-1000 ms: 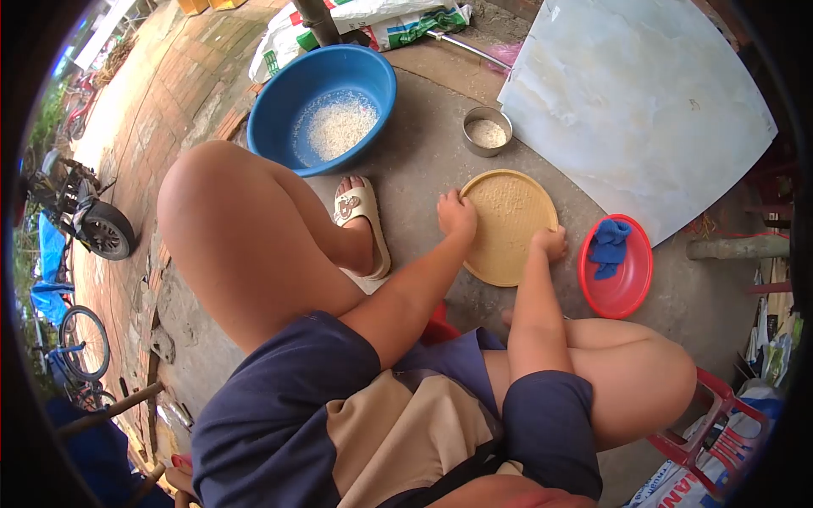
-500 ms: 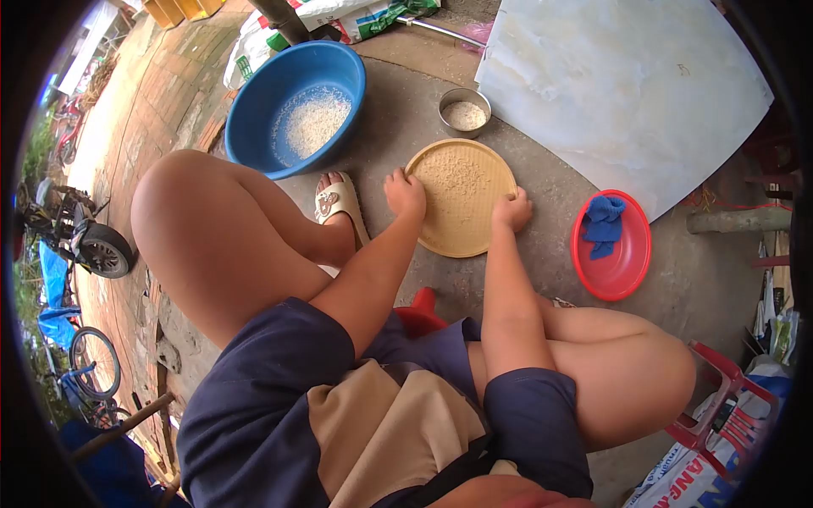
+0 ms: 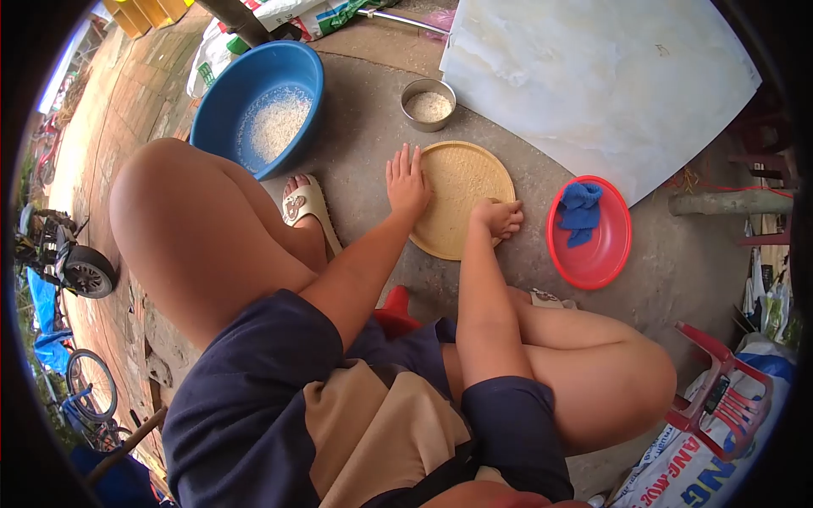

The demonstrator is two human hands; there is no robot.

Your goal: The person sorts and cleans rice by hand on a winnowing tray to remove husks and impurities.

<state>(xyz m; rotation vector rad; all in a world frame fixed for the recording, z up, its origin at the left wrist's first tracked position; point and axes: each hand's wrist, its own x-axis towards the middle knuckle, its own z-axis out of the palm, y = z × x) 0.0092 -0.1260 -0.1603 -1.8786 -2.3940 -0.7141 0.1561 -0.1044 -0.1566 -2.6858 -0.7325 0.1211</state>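
Note:
A round yellow woven-patterned tray lies low over the concrete floor between my hands, a thin layer of pale grains across it. My left hand rests against its left rim, fingers stretched out and apart. On the right side, my right hand is closed round the rim with curled fingers; its fingertips are partly hidden. Just beyond the tray stands a small metal bowl holding pale grains. A large blue basin at the upper left has a heap of whitish grains in it.
Right of the tray sits a red basin with a blue cloth inside. A large pale sheet covers the upper right floor. A red plastic stool and printed sacks are at lower right. A motorbike stands far left.
The grains that lay heaped on the tray's far part are now spread thin across it. My left fingers have straightened along the rim, and my right hand has turned inward. The view has shifted slightly.

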